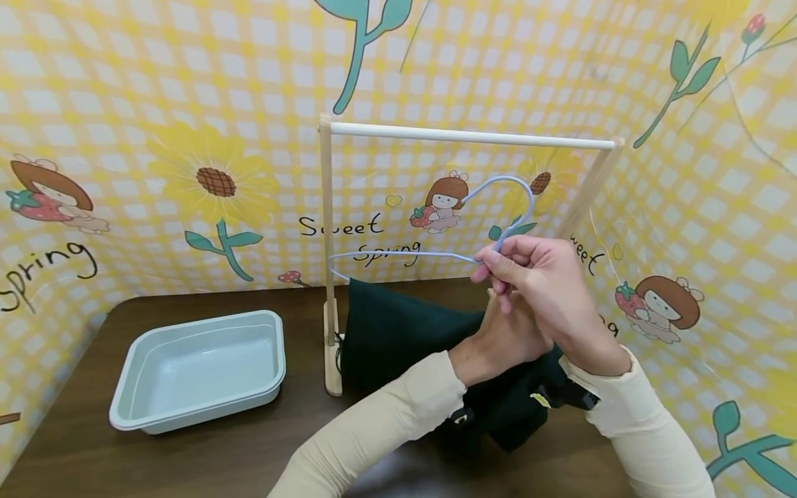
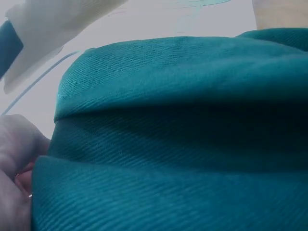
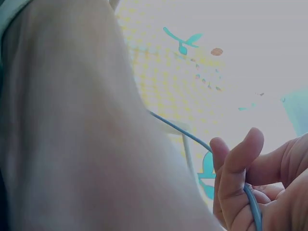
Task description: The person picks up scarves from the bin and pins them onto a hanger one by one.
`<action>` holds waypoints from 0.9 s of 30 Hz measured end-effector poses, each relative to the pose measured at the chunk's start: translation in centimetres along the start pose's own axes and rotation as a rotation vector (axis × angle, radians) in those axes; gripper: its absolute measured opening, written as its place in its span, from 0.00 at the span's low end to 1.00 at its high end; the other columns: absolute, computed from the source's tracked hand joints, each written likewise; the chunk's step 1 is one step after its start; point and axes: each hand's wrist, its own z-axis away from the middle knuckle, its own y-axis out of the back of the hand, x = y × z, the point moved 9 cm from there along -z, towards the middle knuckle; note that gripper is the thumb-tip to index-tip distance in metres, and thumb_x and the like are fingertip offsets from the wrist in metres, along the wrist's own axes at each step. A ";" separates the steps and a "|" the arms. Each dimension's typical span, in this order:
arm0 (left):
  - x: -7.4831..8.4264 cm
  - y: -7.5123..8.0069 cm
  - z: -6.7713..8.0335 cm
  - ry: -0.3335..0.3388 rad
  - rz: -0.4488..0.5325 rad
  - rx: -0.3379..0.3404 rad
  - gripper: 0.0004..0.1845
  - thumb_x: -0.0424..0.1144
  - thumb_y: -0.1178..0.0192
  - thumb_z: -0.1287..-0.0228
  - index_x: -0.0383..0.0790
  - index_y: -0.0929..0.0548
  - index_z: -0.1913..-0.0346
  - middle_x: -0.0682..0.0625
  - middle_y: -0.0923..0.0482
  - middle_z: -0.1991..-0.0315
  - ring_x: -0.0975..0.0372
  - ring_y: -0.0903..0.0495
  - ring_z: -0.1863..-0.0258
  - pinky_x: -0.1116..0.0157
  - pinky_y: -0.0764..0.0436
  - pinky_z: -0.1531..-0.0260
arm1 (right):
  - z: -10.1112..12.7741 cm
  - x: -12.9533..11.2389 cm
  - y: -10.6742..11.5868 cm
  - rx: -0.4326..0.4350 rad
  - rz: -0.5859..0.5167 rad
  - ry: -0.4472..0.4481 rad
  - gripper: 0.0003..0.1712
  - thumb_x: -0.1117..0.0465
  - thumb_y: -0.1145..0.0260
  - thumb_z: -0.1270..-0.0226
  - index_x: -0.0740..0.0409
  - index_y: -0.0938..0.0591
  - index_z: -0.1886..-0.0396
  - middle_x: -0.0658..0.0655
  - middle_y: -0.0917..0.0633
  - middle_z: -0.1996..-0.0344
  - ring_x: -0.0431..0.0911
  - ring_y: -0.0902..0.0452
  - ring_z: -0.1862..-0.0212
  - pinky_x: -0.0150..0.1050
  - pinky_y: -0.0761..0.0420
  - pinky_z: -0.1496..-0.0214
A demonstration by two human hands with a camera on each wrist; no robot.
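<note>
A light blue wire hanger (image 1: 405, 254) is held up in front of the rack, its hook on top. My right hand (image 1: 554, 294) pinches it at the base of the hook between thumb and fingers; the right wrist view shows the hanger wire (image 3: 180, 130) running into those fingers. Dark green cloth of a garment (image 1: 405, 325) hangs over the hanger's left end. My left hand (image 1: 498, 339) crosses beneath the right one at the garment's right side. The left wrist view has its fingers (image 2: 19, 144) at the edge of the folded green twill cloth (image 2: 168, 139), partly hidden behind it.
A small rack with wooden posts (image 1: 326, 207) and a white rail (image 1: 467, 135) stands behind the hands. On the left of the brown table (image 1: 299, 443) is a pale blue plastic basin (image 1: 274, 387). Yellow checked cloth (image 1: 249, 83) surrounds the table.
</note>
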 end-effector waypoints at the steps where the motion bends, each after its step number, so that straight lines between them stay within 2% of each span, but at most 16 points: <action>1: 0.1 -0.1 0.0 -0.004 -0.020 -0.013 0.19 0.37 0.32 0.48 0.48 0.31 0.86 0.59 0.33 0.85 0.69 0.30 0.81 0.75 0.42 0.84 | -0.1 0.0 0.0 -0.001 -0.013 0.004 0.15 0.61 0.31 0.30 0.70 0.18 0.72 0.57 0.10 0.75 0.42 0.25 0.82 0.32 0.22 0.80; 3: 0.2 -0.3 0.2 -0.010 -0.039 -0.043 0.18 0.37 0.31 0.49 0.48 0.30 0.86 0.59 0.31 0.84 0.69 0.29 0.80 0.75 0.40 0.83 | -0.3 0.2 0.2 -0.004 -0.042 0.009 0.14 0.62 0.31 0.30 0.70 0.18 0.72 0.57 0.10 0.75 0.42 0.25 0.82 0.32 0.22 0.81; 5: 0.5 -0.8 0.5 -0.032 -0.079 -0.120 0.17 0.36 0.31 0.48 0.48 0.28 0.84 0.59 0.29 0.82 0.69 0.28 0.78 0.74 0.37 0.82 | -0.3 0.5 0.5 -0.002 -0.059 0.010 0.14 0.62 0.31 0.30 0.70 0.18 0.72 0.56 0.11 0.75 0.42 0.26 0.83 0.32 0.23 0.82; 8: 1.0 -1.2 1.3 -0.075 -0.083 -0.193 0.16 0.34 0.33 0.45 0.50 0.28 0.82 0.60 0.32 0.82 0.69 0.33 0.80 0.74 0.39 0.78 | -0.2 0.8 1.1 0.016 -0.061 0.011 0.15 0.62 0.30 0.31 0.72 0.17 0.71 0.56 0.11 0.75 0.43 0.27 0.83 0.32 0.23 0.82; 11: 1.2 -0.4 2.5 -0.135 -0.082 -0.153 0.13 0.31 0.36 0.43 0.52 0.22 0.80 0.59 0.33 0.84 0.68 0.35 0.81 0.72 0.41 0.76 | -0.1 0.9 1.6 0.031 -0.053 0.025 0.15 0.63 0.30 0.31 0.72 0.17 0.72 0.57 0.11 0.75 0.43 0.27 0.84 0.33 0.23 0.82; 14: 1.2 1.5 4.0 -0.187 -0.029 -0.010 0.13 0.27 0.38 0.44 0.51 0.12 0.69 0.60 0.19 0.76 0.69 0.24 0.72 0.76 0.31 0.67 | 0.2 0.8 2.3 0.045 -0.044 0.055 0.13 0.64 0.30 0.31 0.71 0.17 0.73 0.56 0.11 0.76 0.43 0.27 0.86 0.33 0.23 0.83; 17: 0.5 3.8 5.5 -0.236 0.076 0.156 0.19 0.21 0.42 0.45 0.44 0.10 0.59 0.55 0.11 0.63 0.66 0.16 0.58 0.76 0.23 0.50 | 0.3 0.6 3.5 0.067 -0.049 0.080 0.13 0.65 0.31 0.31 0.71 0.17 0.73 0.55 0.11 0.76 0.43 0.26 0.84 0.33 0.24 0.84; 18: 0.1 4.7 6.1 -0.253 0.099 0.226 0.21 0.19 0.44 0.47 0.41 0.10 0.57 0.53 0.11 0.59 0.65 0.16 0.55 0.74 0.22 0.47 | 0.3 0.6 4.0 0.074 -0.056 0.088 0.11 0.66 0.31 0.31 0.71 0.16 0.72 0.55 0.11 0.76 0.43 0.26 0.83 0.33 0.24 0.84; 20: -1.4 6.8 7.4 -0.258 0.151 0.402 0.23 0.15 0.47 0.49 0.37 0.11 0.57 0.50 0.11 0.60 0.62 0.15 0.55 0.71 0.20 0.46 | 0.2 0.3 4.9 0.085 -0.079 0.107 0.11 0.67 0.32 0.31 0.72 0.16 0.71 0.56 0.11 0.75 0.44 0.25 0.82 0.34 0.25 0.85; 22: -3.6 8.9 8.9 -0.199 0.184 0.600 0.23 0.14 0.50 0.48 0.35 0.11 0.57 0.47 0.12 0.61 0.59 0.15 0.58 0.68 0.17 0.50 | 0.2 0.1 5.8 0.090 -0.103 0.120 0.09 0.68 0.32 0.31 0.72 0.15 0.70 0.57 0.11 0.75 0.44 0.25 0.82 0.34 0.26 0.85; 24: -6.4 10.1 10.4 -0.081 0.224 0.754 0.18 0.17 0.49 0.41 0.33 0.13 0.56 0.44 0.13 0.61 0.56 0.16 0.60 0.64 0.16 0.55 | 0.2 -0.3 6.6 0.093 -0.108 0.139 0.08 0.69 0.32 0.32 0.73 0.15 0.69 0.57 0.10 0.75 0.44 0.25 0.82 0.34 0.26 0.85; 26: -9.3 10.1 11.6 0.065 0.286 0.822 0.12 0.24 0.44 0.34 0.31 0.15 0.52 0.41 0.15 0.58 0.53 0.17 0.60 0.60 0.16 0.57 | 0.1 -0.8 7.4 0.095 -0.110 0.150 0.08 0.70 0.32 0.32 0.74 0.15 0.68 0.58 0.11 0.75 0.45 0.26 0.82 0.34 0.26 0.85; 27: -10.5 9.7 11.9 0.138 0.301 0.814 0.12 0.29 0.41 0.33 0.31 0.17 0.49 0.40 0.16 0.55 0.52 0.18 0.59 0.59 0.17 0.57 | 0.0 -1.1 7.8 0.100 -0.113 0.152 0.08 0.70 0.32 0.32 0.75 0.14 0.67 0.58 0.11 0.76 0.45 0.26 0.82 0.33 0.27 0.85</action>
